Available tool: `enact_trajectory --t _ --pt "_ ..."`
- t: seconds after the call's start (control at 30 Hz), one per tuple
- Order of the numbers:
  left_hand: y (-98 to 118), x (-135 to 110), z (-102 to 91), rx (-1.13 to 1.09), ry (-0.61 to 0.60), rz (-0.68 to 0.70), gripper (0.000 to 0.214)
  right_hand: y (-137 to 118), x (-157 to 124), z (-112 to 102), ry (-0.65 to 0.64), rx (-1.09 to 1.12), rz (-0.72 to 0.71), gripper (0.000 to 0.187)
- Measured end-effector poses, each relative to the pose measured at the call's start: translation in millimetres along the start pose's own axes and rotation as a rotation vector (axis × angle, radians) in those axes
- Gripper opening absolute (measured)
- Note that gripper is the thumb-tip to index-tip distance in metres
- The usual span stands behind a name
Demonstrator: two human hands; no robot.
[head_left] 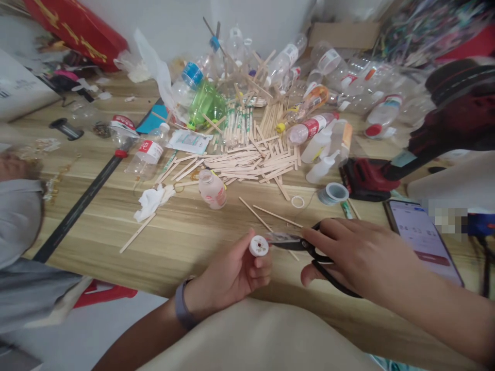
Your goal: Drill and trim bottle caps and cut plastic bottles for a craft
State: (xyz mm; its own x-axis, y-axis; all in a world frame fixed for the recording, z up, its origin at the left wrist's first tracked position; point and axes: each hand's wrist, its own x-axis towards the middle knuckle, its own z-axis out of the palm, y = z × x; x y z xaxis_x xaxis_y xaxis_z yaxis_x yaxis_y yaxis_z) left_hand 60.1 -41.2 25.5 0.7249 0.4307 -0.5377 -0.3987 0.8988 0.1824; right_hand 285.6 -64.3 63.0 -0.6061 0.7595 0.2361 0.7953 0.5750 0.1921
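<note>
Pinched in my left hand (pixel 235 273) is a white bottle cap (pixel 259 246) with a small dark hole at its middle. My right hand (pixel 359 252) grips black-handled scissors (pixel 290 242), their blades pointing left at the cap's edge. Whether the tips touch the cap I cannot tell. Thin wooden sticks (pixel 276 216) lie on the table just beyond the blades. An uncapped small bottle (pixel 212 189) with pink print stands a little beyond my left hand. A white ring (pixel 297 201) lies near a roll of tape (pixel 332 194).
Many craft sticks (pixel 247 165) cover the middle of the wooden table (pixel 185 226), with plastic bottles (pixel 204 105) behind them. A phone (pixel 423 239) and a red-black power tool (pixel 371 178) are at right. At left are a long black tube (pixel 83 206) and another person's sleeve (pixel 19 216).
</note>
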Motion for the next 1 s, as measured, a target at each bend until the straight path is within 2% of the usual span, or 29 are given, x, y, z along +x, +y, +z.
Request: enact_trajectory --t 0.17,0.33,0.43,0.6,0.77,0.93,1.0 --pt "-3 -1 5.9 0.075 0.083 0.095 0.04 -8 -3 2 -0.043 0.055 0.006 0.066" --pt "-4 -2 8.6 0.125 0.138 0.133 0.035 -12 0 -3 -0.008 -0.009 -0.013 0.065" --pt "-4 -2 6.8 0.127 0.124 0.119 0.035 -14 1 -6 -0.012 -0.063 -0.032 0.064" --pt "-5 -2 2.8 0.06 0.012 0.018 0.038 -14 0 -9 -0.022 -0.152 -0.085 0.056" --pt "-4 -4 1.9 0.044 -0.012 -0.045 0.042 -15 -2 -9 -0.015 -0.174 -0.125 0.051" --pt "-5 -4 0.8 0.035 -0.034 -0.105 0.046 -14 -7 2 0.031 -0.044 -0.061 0.054" --pt "-4 -5 -0.9 0.104 0.019 -0.042 0.04 -10 -9 8 0.035 -0.023 0.002 0.049"
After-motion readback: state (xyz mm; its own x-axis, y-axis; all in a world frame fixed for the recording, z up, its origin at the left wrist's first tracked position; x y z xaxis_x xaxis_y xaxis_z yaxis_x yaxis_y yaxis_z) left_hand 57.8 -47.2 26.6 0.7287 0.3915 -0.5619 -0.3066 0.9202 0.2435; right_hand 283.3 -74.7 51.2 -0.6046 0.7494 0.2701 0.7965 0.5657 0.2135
